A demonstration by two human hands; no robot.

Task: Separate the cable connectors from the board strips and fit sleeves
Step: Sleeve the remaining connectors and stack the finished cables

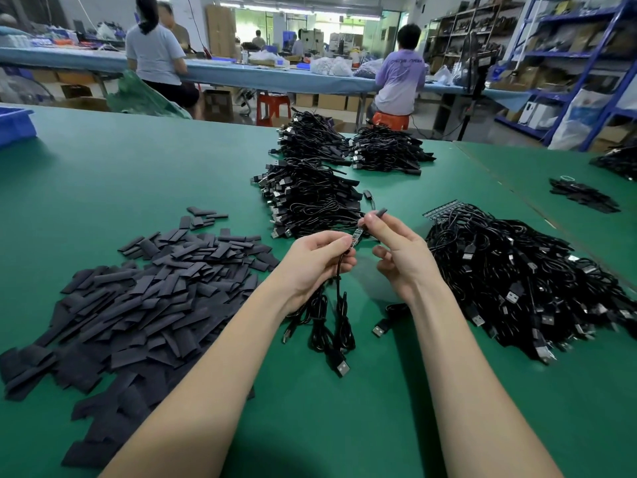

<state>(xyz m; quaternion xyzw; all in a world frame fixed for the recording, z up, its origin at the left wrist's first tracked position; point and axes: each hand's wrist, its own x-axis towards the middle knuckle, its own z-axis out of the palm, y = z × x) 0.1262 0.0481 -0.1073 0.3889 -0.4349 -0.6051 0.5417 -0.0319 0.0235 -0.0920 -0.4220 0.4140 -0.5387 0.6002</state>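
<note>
My left hand (pixel 319 258) pinches a black cable just below its small board connector (pixel 356 235), which sticks out up and to the right. Several bundled cables with USB plugs (pixel 336 326) hang from that hand onto the green table. My right hand (pixel 400 248) pinches a short black sleeve (pixel 379 213) between thumb and forefinger, right above the connector's tip. A big heap of flat black sleeves (pixel 148 294) lies to the left. At the right sits a pile of cables (pixel 517 281) with a board strip (pixel 444 209) at its far edge.
Three stacks of bundled black cables (pixel 310 198) stand beyond my hands. A loose USB plug (pixel 381 328) lies under my right wrist. A blue bin (pixel 15 125) sits at the far left edge. More sleeves (pixel 582 195) lie on the adjoining table. People sit at a far bench.
</note>
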